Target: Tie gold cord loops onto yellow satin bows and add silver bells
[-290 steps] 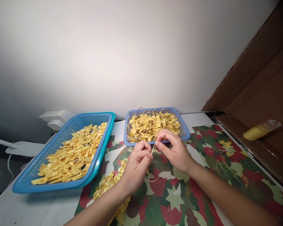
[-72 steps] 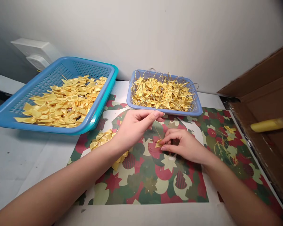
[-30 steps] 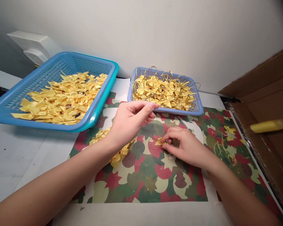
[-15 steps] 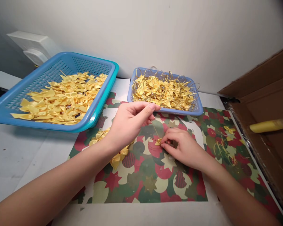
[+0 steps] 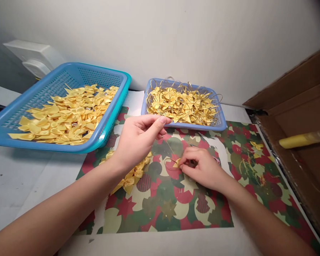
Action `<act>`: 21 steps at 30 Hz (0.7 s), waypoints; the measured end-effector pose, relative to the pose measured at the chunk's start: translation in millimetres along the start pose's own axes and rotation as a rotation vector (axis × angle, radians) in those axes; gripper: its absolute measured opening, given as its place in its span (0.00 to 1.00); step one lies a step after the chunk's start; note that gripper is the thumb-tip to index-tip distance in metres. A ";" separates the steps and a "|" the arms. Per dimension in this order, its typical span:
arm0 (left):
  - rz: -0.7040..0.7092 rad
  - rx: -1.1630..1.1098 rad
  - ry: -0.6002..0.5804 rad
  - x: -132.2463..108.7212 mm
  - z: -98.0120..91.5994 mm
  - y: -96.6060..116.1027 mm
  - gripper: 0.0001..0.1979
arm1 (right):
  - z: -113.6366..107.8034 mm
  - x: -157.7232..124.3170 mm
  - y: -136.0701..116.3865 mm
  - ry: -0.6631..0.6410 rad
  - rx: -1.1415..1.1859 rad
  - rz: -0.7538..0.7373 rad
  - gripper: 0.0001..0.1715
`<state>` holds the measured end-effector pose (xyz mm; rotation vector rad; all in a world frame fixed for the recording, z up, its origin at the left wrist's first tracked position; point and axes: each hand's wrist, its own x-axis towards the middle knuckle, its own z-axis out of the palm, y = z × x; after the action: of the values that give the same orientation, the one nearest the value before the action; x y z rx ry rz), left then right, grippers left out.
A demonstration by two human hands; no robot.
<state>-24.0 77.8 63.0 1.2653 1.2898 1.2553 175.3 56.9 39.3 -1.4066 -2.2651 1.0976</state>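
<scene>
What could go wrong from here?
1. The thin cord runs straight from the left hand to the yellow piece pinched in the right hand; it might slip loose.
2. The left forearm crosses the loose bows in view; a sweep could scatter them.
3. Gold loops overlap above the small basket; they could tangle.

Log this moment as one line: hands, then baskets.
left hand: pinching thin gold cord | right hand: pinching yellow ribbon piece | larger basket: yellow bows | smaller basket: bows with gold loops
</scene>
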 end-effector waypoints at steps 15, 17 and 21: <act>-0.083 0.002 -0.068 0.0 0.7 0.1 0.10 | -57.6 -5.0 53.4 -0.110 -0.465 0.167 0.11; -0.078 -0.007 -0.069 0.1 0.1 0.0 0.10 | -57.7 -4.6 48.9 -0.071 -0.438 0.191 0.10; -0.060 -0.055 -0.060 -0.8 -0.7 0.3 0.09 | -63.1 -11.1 31.4 -0.093 -0.300 0.218 0.10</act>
<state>-24.6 76.9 63.2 1.2078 1.2340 1.1939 237.1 84.5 61.7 -1.7885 -2.4696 0.9262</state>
